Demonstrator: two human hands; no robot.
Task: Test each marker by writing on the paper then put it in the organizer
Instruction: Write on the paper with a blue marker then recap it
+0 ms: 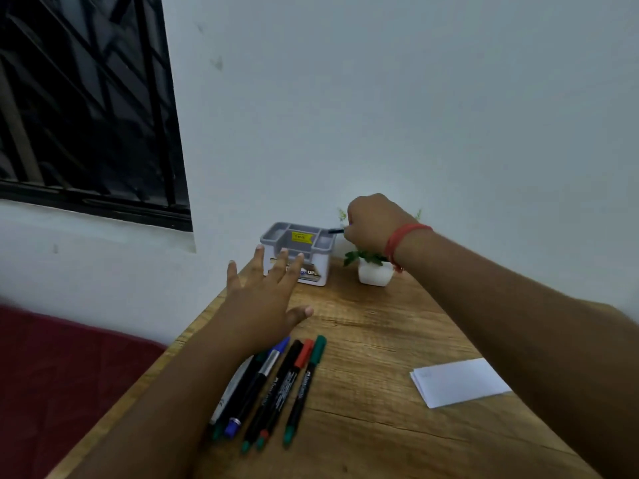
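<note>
Step in hand: depositing a tested marker. Right hand, fingers clamped on the marker, tip just beside the right rim of the grey organizer at the tabletop's far end. Left hand open, fingers apart, hovering before the organizer. Row of markers awaiting test; paper well right. Next, by judgement: lower marker into a compartment, release, fetch another

Dim, flat, bluish light with faint shadows, soft focus and wide-angle bending at the edges.
</note>
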